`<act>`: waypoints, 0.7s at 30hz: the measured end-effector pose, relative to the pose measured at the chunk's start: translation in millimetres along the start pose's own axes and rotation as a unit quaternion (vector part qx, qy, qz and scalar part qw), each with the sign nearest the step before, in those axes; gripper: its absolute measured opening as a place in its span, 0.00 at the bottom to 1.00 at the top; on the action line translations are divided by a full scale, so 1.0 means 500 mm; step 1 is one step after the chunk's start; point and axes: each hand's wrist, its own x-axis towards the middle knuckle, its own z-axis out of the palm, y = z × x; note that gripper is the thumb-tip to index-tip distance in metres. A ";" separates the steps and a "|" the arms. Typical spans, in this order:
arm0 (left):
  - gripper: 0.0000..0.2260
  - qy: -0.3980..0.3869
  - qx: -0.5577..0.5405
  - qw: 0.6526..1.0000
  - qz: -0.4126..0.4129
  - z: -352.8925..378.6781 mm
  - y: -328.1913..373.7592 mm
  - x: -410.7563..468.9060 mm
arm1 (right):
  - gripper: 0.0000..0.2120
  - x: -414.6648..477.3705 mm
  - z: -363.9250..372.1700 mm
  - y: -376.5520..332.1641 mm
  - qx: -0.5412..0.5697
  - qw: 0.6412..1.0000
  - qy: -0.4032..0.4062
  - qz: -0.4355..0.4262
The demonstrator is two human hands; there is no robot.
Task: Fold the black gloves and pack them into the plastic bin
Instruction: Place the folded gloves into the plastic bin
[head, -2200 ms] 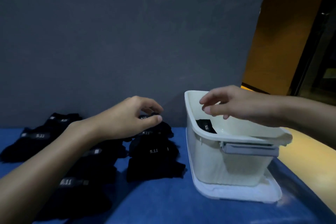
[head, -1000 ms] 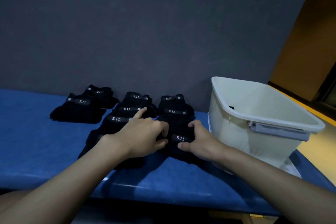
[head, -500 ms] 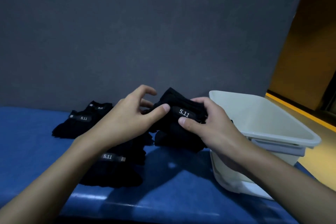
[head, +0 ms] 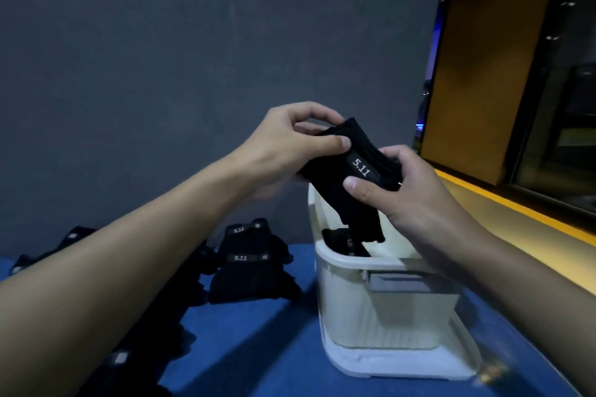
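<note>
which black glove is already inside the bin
The packed glove inside the plastic bin, under the held glove that the left hand and right hand grip above it. The other gloves lie on the blue surface outside.

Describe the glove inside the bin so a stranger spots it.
Find the white plastic bin on the blue table. Inside, at its left, lies a black glove. Unlike the held glove above and the gloves piled outside, it alone sits inside.

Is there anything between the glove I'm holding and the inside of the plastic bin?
Nothing visible blocks it. The held glove, gripped by the left hand and right hand, hangs directly over the plastic bin, whose top is open. Another black glove already lies inside, with bare floor beside it.
</note>
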 end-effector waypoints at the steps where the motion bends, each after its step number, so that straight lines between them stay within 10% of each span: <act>1: 0.08 -0.017 -0.006 1.000 -0.004 0.018 -0.008 0.023 | 0.18 0.004 -0.020 0.008 -0.020 1.000 -0.001 0.009; 21: 0.09 -0.312 0.133 0.918 -0.204 0.183 -0.281 0.295 | 0.37 0.039 -0.207 0.150 -0.320 0.934 -0.101 0.124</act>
